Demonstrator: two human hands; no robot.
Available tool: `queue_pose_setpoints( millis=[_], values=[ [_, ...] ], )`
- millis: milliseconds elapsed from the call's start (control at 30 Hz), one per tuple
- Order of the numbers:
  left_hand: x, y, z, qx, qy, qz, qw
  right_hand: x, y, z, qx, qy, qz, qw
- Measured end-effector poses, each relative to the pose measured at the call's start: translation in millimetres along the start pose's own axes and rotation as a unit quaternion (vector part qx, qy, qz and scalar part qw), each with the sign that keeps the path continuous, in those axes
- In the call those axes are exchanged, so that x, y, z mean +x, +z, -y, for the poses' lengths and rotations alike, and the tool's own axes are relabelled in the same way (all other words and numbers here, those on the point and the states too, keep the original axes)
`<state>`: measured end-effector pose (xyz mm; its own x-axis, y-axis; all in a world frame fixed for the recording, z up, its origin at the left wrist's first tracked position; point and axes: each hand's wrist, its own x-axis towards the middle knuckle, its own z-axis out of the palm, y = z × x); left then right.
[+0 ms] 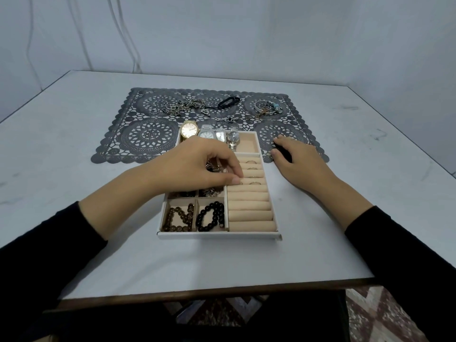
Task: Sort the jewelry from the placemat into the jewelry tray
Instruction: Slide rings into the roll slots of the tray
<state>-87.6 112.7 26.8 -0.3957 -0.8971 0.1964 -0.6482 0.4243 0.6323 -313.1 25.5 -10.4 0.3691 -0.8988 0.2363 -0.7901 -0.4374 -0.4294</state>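
view: head
left hand [197, 164]: over the tray [219, 235], fingers curled, thumb and fingertip pinching a small ring [241, 183] at a slot in the rolls [249, 203]
right hand [293, 156]: right of the left hand, beside the tray, loosely curled, resting on the mat [148, 134] edge
other rings [251, 162]: in slots just right of the left fingertips
watches [189, 129]: just beyond the left hand
beads [181, 218]: in two compartments nearer than the left wrist
loose jewelry [182, 106]: on the mat, well beyond both hands
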Motion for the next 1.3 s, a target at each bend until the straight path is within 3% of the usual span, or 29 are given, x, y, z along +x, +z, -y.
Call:
queue_pose_setpoints(
  millis=[667,900,1100,1300],
  values=[
    [2,-2,-3,-0.017,-0.045,-0.003,0.999,3,3,-7,0.017,0.001,-0.004,1.000],
    [-1,-29,9,-0.039,-0.073,-0.149,0.985,10,-2,-10,0.039,0.017,-0.038,0.998],
    [7,-49,64,0.036,-0.126,-0.279,0.951,40,-1,-21,0.043,0.014,-0.096,0.994],
    [23,-66,120,0.181,-0.161,-0.232,0.942,82,8,-23,0.069,0.013,-0.143,0.987]
  ],
)
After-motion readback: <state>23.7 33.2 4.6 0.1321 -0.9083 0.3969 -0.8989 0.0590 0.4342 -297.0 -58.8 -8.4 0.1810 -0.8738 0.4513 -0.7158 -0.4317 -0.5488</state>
